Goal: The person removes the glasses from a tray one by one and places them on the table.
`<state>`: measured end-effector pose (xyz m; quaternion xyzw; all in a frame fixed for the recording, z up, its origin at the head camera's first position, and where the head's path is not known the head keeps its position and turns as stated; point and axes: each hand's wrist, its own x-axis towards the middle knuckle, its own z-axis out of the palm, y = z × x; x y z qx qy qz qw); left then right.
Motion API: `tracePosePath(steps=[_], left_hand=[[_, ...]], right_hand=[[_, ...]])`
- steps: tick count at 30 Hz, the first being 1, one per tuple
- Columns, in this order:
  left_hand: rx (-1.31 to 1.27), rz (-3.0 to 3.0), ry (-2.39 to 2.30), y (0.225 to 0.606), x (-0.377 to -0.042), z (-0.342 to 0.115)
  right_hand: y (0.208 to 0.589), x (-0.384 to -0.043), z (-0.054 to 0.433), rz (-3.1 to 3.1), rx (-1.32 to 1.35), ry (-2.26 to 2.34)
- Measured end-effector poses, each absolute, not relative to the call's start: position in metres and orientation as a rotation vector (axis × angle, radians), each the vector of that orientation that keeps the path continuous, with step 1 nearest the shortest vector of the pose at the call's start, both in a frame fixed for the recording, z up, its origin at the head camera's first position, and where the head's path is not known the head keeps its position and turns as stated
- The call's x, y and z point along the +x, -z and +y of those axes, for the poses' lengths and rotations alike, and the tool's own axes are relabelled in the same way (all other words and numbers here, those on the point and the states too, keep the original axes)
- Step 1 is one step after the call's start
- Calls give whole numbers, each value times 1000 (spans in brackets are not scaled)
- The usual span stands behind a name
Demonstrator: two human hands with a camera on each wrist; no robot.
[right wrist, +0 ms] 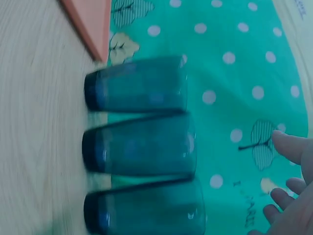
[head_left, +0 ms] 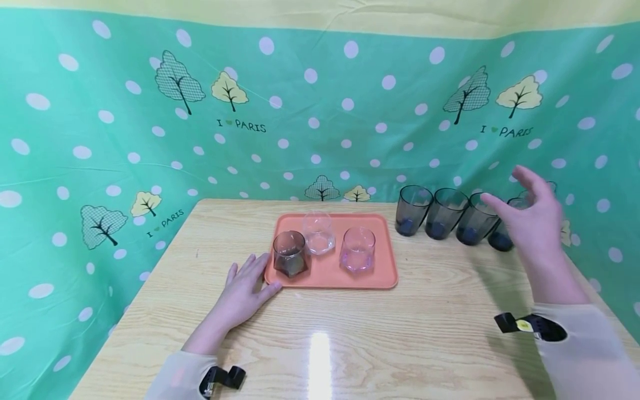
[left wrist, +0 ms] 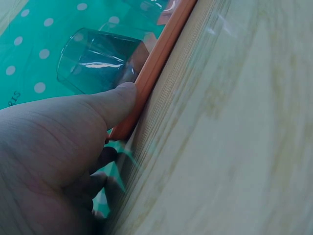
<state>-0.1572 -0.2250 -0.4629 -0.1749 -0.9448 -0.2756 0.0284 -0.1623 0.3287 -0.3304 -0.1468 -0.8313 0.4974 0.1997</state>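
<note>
My left hand (head_left: 243, 294) touches the left edge and front corner of a coral tray (head_left: 332, 280), its thumb along the rim in the left wrist view. On the tray stand a smoky brown glass (head_left: 291, 261), a clear glass (head_left: 320, 236) and a pink-tinted glass (head_left: 357, 256). My right hand (head_left: 540, 222) is in the air at the right end of a row of several tall dark grey glasses (head_left: 446, 214). Its thumb and fingers are spread apart, holding nothing. In the right wrist view it stays clear of the upright tall glasses (right wrist: 142, 142).
The wooden table (head_left: 390, 344) holds the tray in the middle and the tall glasses at its back right. A green dotted cloth (head_left: 320, 111) hangs right behind the table's back edge and along both sides.
</note>
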Motion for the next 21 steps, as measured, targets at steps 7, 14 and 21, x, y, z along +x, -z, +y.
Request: tracePosePath(steps=[7,14,21], left_hand=[[-545,-2893,859,463,-156,-224],[-546,-2893,861,465,-157,-225],[-557,-2866,876,467,-157,-225]], right_hand=[[330,-164,302,-2289,-321,-1456],[329,-167,276,-2288,-226,-1486],[332,-170,251,-2284,-152,-1537]])
